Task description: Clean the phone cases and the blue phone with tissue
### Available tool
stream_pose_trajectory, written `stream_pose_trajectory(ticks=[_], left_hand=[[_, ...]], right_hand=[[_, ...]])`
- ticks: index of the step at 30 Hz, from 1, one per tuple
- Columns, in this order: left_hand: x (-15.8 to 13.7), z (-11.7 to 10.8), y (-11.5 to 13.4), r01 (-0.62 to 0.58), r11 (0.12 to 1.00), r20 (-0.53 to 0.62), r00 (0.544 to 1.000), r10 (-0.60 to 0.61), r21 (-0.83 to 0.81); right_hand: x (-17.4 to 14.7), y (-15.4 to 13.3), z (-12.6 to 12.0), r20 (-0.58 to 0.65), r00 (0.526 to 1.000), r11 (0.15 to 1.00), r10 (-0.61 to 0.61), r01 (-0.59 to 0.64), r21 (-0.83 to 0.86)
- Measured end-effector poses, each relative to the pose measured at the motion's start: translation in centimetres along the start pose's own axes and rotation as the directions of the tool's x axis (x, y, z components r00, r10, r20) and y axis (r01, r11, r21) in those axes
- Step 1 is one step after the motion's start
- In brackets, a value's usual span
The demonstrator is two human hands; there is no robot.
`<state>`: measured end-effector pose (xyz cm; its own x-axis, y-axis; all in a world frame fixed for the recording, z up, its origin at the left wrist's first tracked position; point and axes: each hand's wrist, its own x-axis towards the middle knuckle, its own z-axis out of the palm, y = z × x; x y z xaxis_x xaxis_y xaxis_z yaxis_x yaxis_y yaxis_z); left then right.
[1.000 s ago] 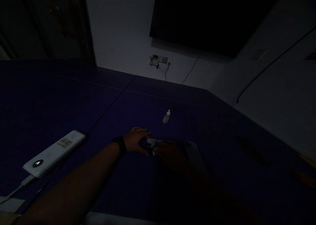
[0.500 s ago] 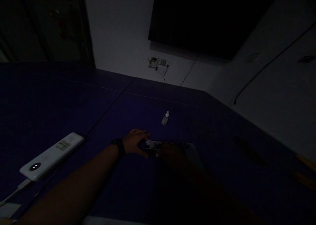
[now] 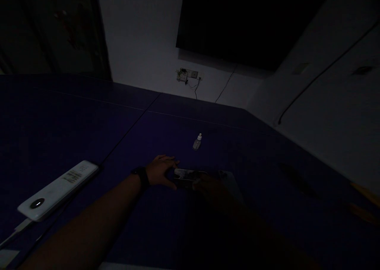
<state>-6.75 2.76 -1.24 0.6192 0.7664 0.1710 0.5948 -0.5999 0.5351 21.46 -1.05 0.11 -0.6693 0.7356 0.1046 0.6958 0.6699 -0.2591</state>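
Observation:
A dark, flat, phone-like slab [image 3: 185,174] with a shiny top lies on the blue-purple surface [image 3: 118,143]. My left hand [image 3: 162,172], a black watch on its wrist, rests at the slab's left end, with thumb and fingers spread apart. My right hand [image 3: 209,184] is over the right part of the slab, deep in shadow. Its fingers are curled around a small pale thing at their tips, too dark to name. A pale flat object [image 3: 231,183] lies just right of this hand, partly covered by it and its arm.
A small dropper bottle [image 3: 197,142] with a white top lies beyond the hands. At left is a white power bank [image 3: 59,191] with a cable plugged in. A dark flat object [image 3: 297,179] and orange-yellow items [image 3: 365,195] lie right. A large black screen [image 3: 252,25] hangs on the wall.
My right hand has slid a little to the right along the slab, showing more of its top. My left hand holds its place. The whole view has shifted slightly.

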Motion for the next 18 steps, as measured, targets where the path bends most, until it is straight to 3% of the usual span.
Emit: stream_pose_trajectory(ticks=[8, 18], left_hand=[[-0.2, -0.1, -0.1, -0.012, 1.0, -0.01, 1.0, 0.012, 0.007], [-0.2, -0.2, 0.1, -0.009, 1.0, -0.007, 1.0, 0.009, 0.018]], right_hand=[[4.3, 1.5, -0.7, -0.054, 0.997, 0.99, 0.059, -0.065, -0.126], [1.7, 5.3, -2.0, -0.033, 0.991, 0.987, 0.129, -0.131, -0.09]])
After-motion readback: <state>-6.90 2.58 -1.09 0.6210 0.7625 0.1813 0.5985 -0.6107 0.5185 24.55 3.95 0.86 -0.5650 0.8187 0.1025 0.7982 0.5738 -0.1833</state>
